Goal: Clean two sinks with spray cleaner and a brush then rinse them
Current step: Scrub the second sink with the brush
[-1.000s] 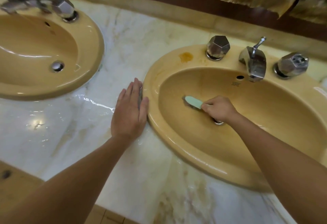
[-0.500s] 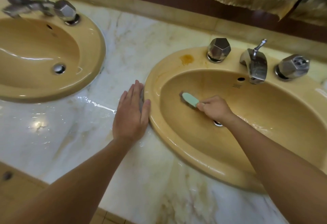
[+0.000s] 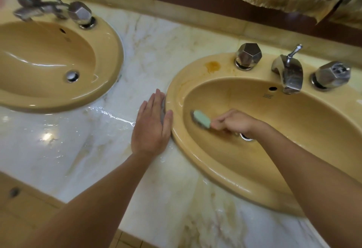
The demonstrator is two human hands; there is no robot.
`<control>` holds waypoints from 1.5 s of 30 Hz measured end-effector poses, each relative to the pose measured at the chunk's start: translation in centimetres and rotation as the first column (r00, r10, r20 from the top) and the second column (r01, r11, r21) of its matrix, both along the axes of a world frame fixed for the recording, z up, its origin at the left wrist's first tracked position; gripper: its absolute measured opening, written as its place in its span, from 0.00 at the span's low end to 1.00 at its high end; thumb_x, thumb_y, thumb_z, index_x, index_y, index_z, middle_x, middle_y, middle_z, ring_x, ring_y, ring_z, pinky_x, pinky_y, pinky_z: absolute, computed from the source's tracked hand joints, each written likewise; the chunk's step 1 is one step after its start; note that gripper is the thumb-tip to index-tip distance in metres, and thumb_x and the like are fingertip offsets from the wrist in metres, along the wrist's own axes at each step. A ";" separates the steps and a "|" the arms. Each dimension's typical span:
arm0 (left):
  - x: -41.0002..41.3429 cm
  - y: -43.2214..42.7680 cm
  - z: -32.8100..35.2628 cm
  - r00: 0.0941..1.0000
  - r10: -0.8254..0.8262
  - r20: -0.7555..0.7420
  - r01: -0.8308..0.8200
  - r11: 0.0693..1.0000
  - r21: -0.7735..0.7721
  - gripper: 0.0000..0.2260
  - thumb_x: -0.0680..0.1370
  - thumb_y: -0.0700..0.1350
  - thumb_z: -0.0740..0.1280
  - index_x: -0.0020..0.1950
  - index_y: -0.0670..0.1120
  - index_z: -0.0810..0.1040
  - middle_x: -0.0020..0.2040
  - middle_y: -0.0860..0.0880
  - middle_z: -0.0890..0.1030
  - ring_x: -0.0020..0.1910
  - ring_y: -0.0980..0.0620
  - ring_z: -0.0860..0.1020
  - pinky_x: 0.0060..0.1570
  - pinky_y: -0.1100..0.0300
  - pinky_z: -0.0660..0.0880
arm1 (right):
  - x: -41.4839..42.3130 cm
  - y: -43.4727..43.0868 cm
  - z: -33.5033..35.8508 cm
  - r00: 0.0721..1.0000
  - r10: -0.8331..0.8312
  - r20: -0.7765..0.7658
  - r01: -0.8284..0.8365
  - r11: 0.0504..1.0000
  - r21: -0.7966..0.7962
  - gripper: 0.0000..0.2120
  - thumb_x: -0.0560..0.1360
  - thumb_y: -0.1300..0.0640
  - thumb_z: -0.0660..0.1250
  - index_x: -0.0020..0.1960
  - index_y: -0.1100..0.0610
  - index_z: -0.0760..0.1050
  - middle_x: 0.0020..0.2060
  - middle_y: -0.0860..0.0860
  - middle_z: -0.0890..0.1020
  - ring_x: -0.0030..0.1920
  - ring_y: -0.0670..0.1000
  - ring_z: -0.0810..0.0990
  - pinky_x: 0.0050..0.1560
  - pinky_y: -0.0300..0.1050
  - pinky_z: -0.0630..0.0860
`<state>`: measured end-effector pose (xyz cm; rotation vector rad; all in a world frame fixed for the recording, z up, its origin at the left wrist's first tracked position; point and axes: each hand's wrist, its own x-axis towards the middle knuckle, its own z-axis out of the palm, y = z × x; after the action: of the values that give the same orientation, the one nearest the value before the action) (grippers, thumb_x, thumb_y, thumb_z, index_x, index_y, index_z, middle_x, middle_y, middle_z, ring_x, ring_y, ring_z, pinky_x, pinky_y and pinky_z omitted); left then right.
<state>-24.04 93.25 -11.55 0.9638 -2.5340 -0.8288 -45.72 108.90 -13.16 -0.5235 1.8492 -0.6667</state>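
— Now, right hand [image 3: 233, 122]?
— Sits down inside the right sink [image 3: 225, 171], fingers curled tight round the handle of the brush [image 3: 201, 119]. Holds the pale green head, bristles down, against the bowl's left wall, just left of the drain [image 3: 247, 137].
— And left hand [image 3: 151, 128]?
— Lies flat on the worktop [image 3: 152, 55], palm down, fingers straight and pressed together, holding nothing. Touches the right sink's left rim along the thumb side.
— Left sink [image 3: 109, 38]?
— Sits well apart, toward the worktop's left edge, wet and shiny inside.
— Back ledge of the right sink?
— Carries a chrome spout [image 3: 288, 73] between a left knob [image 3: 248, 55] and a right knob [image 3: 333, 75], both faceted. Shows an orange stain [image 3: 212, 66] just left of the left knob.
— Worktop dry?
— Looks wet between the two sinks, glinting close to the left hand.
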 end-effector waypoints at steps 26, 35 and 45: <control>-0.1 0.0 0.0 1.000 -0.006 -0.008 0.006 1.000 -0.024 0.28 0.84 0.55 0.51 0.82 0.44 0.56 0.78 0.50 0.67 0.79 0.54 0.62 0.79 0.50 0.53 | 1.3 -2.4 1.0 0.929 -0.365 -0.063 0.318 0.872 -0.372 0.10 0.79 0.54 0.70 0.59 0.49 0.83 0.44 0.41 0.84 0.42 0.41 0.77 0.46 0.36 0.70; 0.0 -0.1 -0.2 1.000 0.000 0.007 0.000 1.000 -0.023 0.29 0.84 0.56 0.50 0.82 0.44 0.58 0.79 0.50 0.66 0.80 0.55 0.59 0.79 0.52 0.52 | 2.3 -1.9 1.2 0.990 -0.138 0.004 0.134 0.953 -0.272 0.07 0.78 0.54 0.70 0.53 0.50 0.86 0.39 0.49 0.81 0.39 0.48 0.75 0.42 0.44 0.70; 0.0 0.0 0.0 1.000 0.011 0.005 -0.011 1.000 -0.010 0.27 0.84 0.55 0.52 0.81 0.45 0.58 0.79 0.51 0.66 0.79 0.56 0.60 0.79 0.53 0.52 | 1.9 1.5 0.4 0.988 0.150 0.043 -0.151 0.988 0.039 0.12 0.78 0.46 0.69 0.47 0.53 0.87 0.31 0.51 0.69 0.32 0.51 0.65 0.33 0.43 0.64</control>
<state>-24.01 93.27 -11.59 0.9769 -2.5325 -0.8112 -43.82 110.36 -12.74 -0.6113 1.7626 -0.5320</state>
